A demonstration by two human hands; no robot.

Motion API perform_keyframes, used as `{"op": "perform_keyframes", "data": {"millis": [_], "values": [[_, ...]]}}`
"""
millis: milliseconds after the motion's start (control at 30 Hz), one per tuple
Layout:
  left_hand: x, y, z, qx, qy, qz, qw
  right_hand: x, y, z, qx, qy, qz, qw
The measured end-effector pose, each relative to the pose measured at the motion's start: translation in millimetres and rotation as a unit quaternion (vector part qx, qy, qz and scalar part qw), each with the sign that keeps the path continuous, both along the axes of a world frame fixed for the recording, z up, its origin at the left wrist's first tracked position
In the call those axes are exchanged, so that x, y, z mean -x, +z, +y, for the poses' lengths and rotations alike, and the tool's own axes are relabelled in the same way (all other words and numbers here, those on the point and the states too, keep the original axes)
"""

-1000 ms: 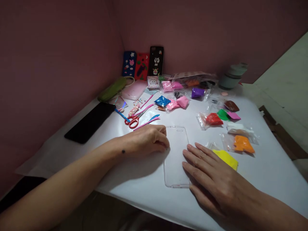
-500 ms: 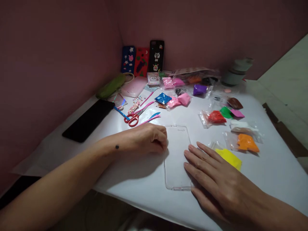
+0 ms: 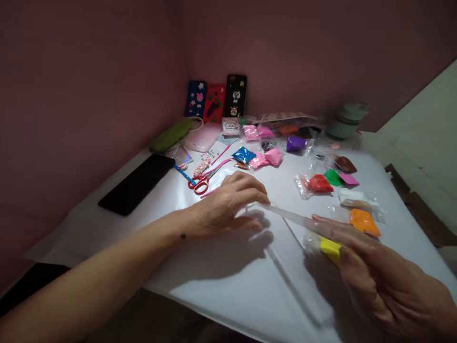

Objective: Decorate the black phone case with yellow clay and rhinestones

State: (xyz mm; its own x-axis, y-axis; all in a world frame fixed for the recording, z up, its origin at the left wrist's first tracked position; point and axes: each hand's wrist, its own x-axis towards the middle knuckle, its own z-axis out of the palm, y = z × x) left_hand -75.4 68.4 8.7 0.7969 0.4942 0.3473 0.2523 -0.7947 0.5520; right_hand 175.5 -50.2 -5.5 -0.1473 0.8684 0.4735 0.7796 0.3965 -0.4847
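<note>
A black phone [image 3: 137, 185] lay flat on the table [image 3: 214, 290]. Red-handled scissors [image 3: 200, 185] lay to its right. The left hand [image 3: 232, 204] was partly open, thumb apart from curved fingers, fingertips at the far end of the clear case [image 3: 294, 219]; contact could not be confirmed. The case was tilted between the hands, near end raised. The right hand [image 3: 387, 274] gripped that end between thumb and fingers, beside a yellow packet [image 3: 330, 250].

L wall [image 3: 89, 85] & back wall [image 3: 296, 57]: dull pink, meet in corner behind tabletop [image 3: 221, 290]. Tabletop wht., lit approx. centre; walls dim. R side: pale surface [image 3: 432, 133], floor or wall unclear; brown flat piece [image 3: 421, 209] nr. tabletop edge.
</note>
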Motion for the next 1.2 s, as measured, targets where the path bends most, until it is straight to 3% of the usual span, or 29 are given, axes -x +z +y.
{"op": "perform_keyframes", "data": {"millis": [100, 200, 333, 400, 700, 1000, 1100, 1200], "values": [[-8.8, 1.7, -9.9, 0.050, 0.068, -0.090, 0.992, 7.2, 4.9, -6.4, 0.045, -0.061, 0.072, 0.995], [-14.6, 6.3, -20.0, 0.185, 0.132, -0.133, 0.965, 15.8, 6.1, -5.1, 0.071, -0.085, 0.214, 0.971], [-19.4, 8.0, -24.1, 0.402, 0.118, -0.135, 0.898, 16.0, 3.7, 3.2, 0.118, -0.023, 0.281, 0.952], [-20.8, 6.8, -23.1, 0.452, 0.109, -0.135, 0.875, 13.2, 1.7, 6.6, 0.123, -0.017, 0.276, 0.953], [-21.5, 9.0, -24.3, 0.438, 0.139, -0.136, 0.878, 14.1, -4.0, 9.9, 0.176, -0.002, 0.323, 0.930], [-17.3, 7.5, -17.8, 0.471, 0.097, -0.129, 0.867, 11.9, 2.3, 13.6, 0.225, 0.017, 0.371, 0.901], [-10.3, 16.2, -17.8, 0.460, 0.075, -0.123, 0.876, 14.3, 7.8, 15.2, 0.222, 0.062, 0.385, 0.894], [0.0, 39.9, -32.1, 0.414, 0.052, -0.096, 0.904, 12.8, 16.7, 10.6, 0.203, 0.112, 0.377, 0.897]]}}
